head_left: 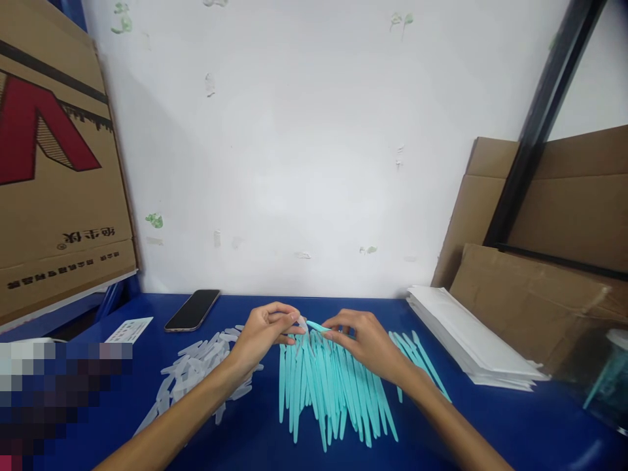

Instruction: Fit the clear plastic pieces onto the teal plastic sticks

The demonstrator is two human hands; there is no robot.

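My left hand [277, 324] pinches a small translucent plastic cap [303, 323] between thumb and fingers. In my right hand [357, 333] is a slim turquoise stick that looks like an eyebrow razor [318, 326], its end pointing left at the cap. The two pieces meet or nearly touch; the exact contact is too small to tell. Below both hands, a fanned pile of turquoise razors [338, 399] lies with handles toward me. A loose heap of translucent caps [196, 369] is beside and partly behind my left forearm. Several more turquoise razors [422, 356] lie beyond my right forearm.
A phone [193, 311] and a printed card [129, 330] lie at the back left of the blue table [255, 441]. White envelopes or sheets [471, 337] are stacked at right, near cardboard [524, 301]. A clear container [611, 379] stands far right. A white wall [294, 144] closes the back.
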